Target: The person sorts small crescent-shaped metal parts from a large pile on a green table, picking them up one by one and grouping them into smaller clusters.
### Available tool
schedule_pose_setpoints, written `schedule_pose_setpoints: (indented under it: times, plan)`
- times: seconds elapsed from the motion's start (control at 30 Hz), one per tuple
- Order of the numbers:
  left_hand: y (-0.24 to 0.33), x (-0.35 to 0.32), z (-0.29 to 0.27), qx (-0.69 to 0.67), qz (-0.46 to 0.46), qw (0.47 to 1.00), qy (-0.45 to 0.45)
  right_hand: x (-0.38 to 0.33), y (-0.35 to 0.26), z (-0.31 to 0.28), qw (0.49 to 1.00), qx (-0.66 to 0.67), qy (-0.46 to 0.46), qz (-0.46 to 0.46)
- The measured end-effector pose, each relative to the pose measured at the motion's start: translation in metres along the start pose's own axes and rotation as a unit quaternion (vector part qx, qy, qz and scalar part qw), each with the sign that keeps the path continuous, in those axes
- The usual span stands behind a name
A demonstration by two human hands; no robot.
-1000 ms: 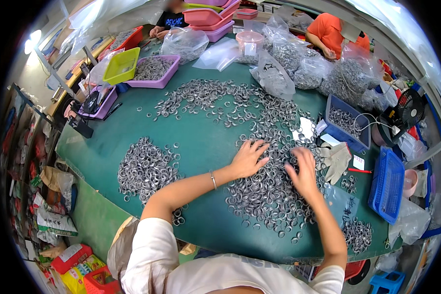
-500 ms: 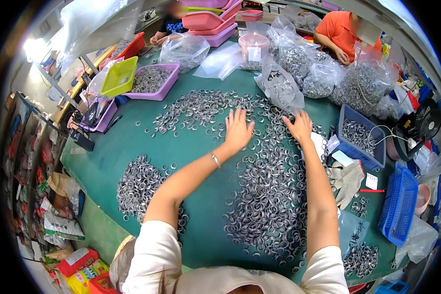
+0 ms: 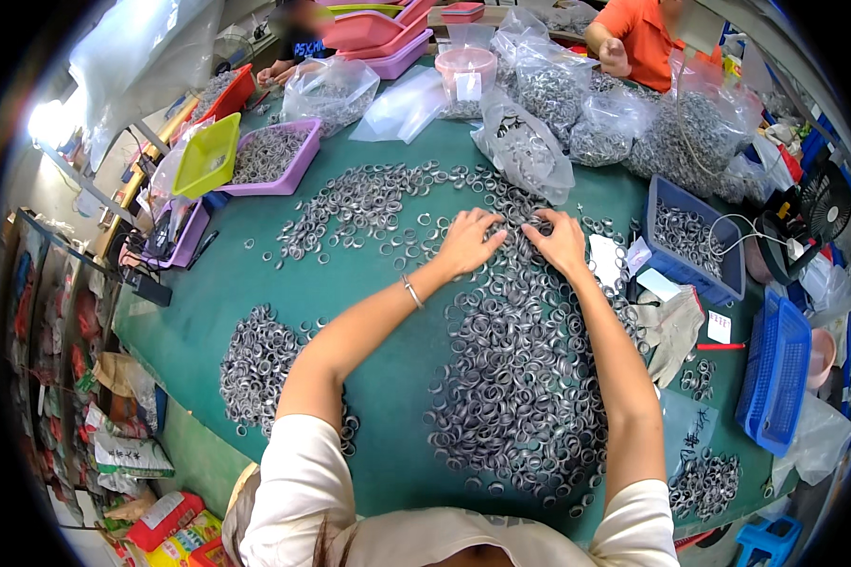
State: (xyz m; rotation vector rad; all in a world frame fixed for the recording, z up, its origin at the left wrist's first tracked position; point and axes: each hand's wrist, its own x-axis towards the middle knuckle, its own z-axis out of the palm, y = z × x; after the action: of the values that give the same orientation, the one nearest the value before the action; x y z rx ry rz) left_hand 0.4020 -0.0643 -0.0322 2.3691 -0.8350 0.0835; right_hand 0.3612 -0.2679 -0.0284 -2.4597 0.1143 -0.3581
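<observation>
Many small grey metal rings [image 3: 515, 378] lie in a broad heap in front of me, with a band of them running up to the far side. At the top of this heap, my left hand [image 3: 471, 244] and my right hand [image 3: 560, 244] face each other with bent fingers. Rings lie between and under the fingertips; how many each hand holds is hidden. A silvery bracelet [image 3: 412, 292] circles my left wrist. Just beyond the hands rests a clear plastic bag [image 3: 525, 151] with some rings inside. A smaller ring pile [image 3: 258, 369] sits beside my left forearm.
A purple tray [image 3: 304, 156] of rings and a yellow-green tray [image 3: 208, 156] stand at the far left. To the right are a blue-grey bin [image 3: 667, 269], a cloth glove [image 3: 671, 331] and a blue basket [image 3: 773, 373]. Filled bags [image 3: 681, 142] line the far side, near two other people.
Both hands have come closer together and down onto the rings, their spread fingers now bent. The view has shifted slightly. The far-right person's hand has risen.
</observation>
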Motion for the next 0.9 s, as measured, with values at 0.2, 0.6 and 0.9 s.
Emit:
schedule_pose_setpoints:
  times: [0.2, 0.6, 0.9]
  plan:
    - [0.044, -0.039, -0.001, -0.067, -0.052, 0.994, -0.071, -0.030, -0.025, -0.003, 0.993, 0.076, -0.091, 0.011]
    - [0.116, -0.117, -0.005, -0.163, 0.021, 0.985, -0.043, -0.115, -0.025, -0.043, 0.971, 0.212, -0.113, -0.014]
    - [0.156, -0.178, 0.000, -0.130, 0.098, 0.986, -0.026, -0.219, -0.054, -0.057, 0.988, 0.154, -0.019, 0.011]
